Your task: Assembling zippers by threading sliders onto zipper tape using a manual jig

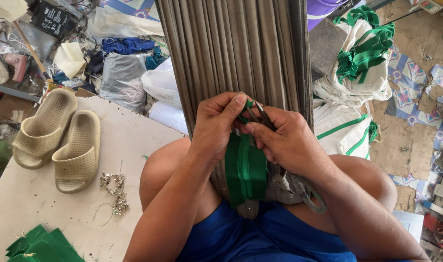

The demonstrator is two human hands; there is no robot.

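Bright, even daylight; sharp focus.

One head-worn camera looks steeply down from above, close over the person's lap, so the knees fill the lower middle. A pale board [47, 204] lies to the left and the floor [406, 140] to the right.

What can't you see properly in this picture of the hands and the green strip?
- Head view: the tool's tip is hidden between the left hand and the right hand.
- The green strip's top end is covered by fingers.
- The small metal pieces on the board are too small to identify.
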